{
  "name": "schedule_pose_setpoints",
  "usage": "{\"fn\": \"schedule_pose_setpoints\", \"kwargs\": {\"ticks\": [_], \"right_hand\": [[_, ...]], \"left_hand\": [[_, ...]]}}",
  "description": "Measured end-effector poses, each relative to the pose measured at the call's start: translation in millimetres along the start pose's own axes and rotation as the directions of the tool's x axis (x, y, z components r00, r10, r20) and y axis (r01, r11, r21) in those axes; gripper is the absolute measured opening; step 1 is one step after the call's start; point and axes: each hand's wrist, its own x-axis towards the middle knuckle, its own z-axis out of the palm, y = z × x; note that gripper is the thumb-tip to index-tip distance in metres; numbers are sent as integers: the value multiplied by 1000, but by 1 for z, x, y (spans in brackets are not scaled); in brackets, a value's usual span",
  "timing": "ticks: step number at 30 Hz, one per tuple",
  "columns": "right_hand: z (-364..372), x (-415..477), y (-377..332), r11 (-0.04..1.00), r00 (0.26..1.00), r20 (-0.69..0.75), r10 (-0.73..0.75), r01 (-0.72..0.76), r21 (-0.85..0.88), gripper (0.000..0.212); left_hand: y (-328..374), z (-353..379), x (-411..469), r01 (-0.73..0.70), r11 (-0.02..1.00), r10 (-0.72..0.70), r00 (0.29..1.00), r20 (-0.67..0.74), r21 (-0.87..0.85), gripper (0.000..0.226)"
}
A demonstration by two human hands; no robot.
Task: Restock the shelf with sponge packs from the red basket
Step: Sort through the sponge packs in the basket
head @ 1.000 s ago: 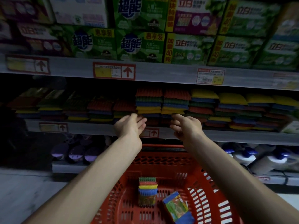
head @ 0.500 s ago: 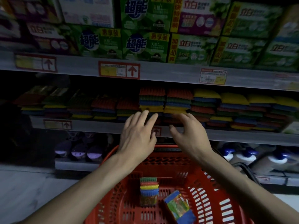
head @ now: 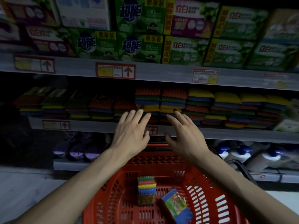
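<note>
Upright sponge pack (head: 146,189) stands in the red basket (head: 161,161), bottom center — a second pack (head: 177,206) lies tilted just right of it. Mid-frame, left hand (head: 131,131) & right hand (head: 186,135) are spread, fingers straight, holding nothing, in front of the shelf edge (head: 242,135) w/ stacked sponges (head: 161,102) behind. Detergent boxes (head: 142,46) fill the top.

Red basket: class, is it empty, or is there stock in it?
Not empty. Inside the red basket one striped sponge pack stands on end and, to its right, a second pack lies tilted.
</note>
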Motion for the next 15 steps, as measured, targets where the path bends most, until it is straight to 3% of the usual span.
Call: {"fn": "schedule_pose_setpoints", "kwargs": {"ticks": [15], "right_hand": [[-2,2,-1,999,999,46,28,-27,-31,67]], "left_hand": [[-4,1,0,-22,1000,22,1000,22,-11,62]]}}
